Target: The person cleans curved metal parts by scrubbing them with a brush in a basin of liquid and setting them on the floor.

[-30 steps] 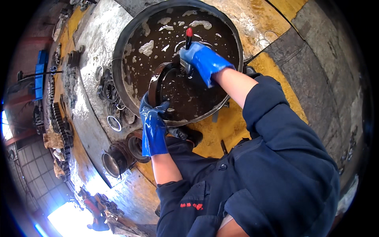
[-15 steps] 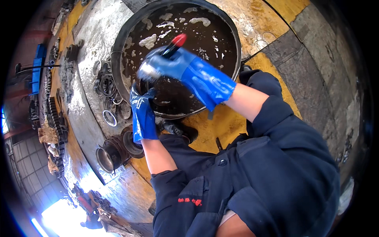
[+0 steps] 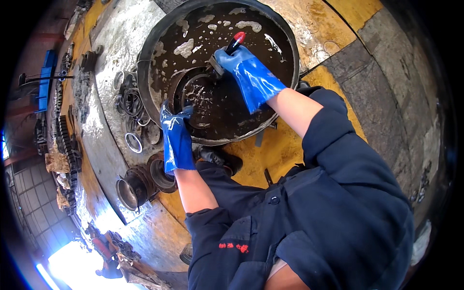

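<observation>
Moves right grip (image 3: 234, 60) away from left grip (image 3: 175, 118), toward the basin's (image 3: 144, 84) far edge.
Clasps a red-tipped tool (image 3: 237, 41) in the right, pinches a dark ring (image 3: 178, 83) near the basin's left edge in the left. Best to brace firmly, press evenly along the curve. Slants right forearm (image 3: 296, 111) over the basin's right edge.

Fisheye view from the wearer's head, facing down, chest (image 3: 319, 227) near, round basin (image 3: 143, 72) farther off
</observation>
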`<state>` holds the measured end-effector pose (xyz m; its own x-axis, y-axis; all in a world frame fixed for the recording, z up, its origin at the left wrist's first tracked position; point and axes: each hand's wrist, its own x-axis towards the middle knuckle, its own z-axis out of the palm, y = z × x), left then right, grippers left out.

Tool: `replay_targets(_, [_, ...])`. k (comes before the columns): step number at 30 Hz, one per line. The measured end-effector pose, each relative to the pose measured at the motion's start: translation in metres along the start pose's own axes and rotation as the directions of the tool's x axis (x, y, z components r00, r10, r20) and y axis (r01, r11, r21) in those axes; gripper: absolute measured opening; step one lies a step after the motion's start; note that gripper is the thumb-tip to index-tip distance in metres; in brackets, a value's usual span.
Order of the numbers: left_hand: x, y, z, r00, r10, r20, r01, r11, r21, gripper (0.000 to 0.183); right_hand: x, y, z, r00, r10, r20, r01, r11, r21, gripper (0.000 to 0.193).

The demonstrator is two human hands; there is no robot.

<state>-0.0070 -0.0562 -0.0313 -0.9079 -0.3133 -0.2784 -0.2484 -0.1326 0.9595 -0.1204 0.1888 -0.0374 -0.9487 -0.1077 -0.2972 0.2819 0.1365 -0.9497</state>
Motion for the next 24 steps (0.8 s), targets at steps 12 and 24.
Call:
replay_targets(12, [-0.002,0.006,0.008,0.999,-0.043,-0.031,0.044,0.998,0.04,0.078,0.013,0.025,0.032,0.979,-0.188,0.084,0.151,0.932,0.33,0.03])
replay_targets(24, [-0.021,0.009,0.011,0.999,-0.015,0.039,0.007,0.979,0.206,0.056,-0.017,-0.089,0.028,0.992,0.067,0.106,-0.049,0.986,-0.16,0.049])
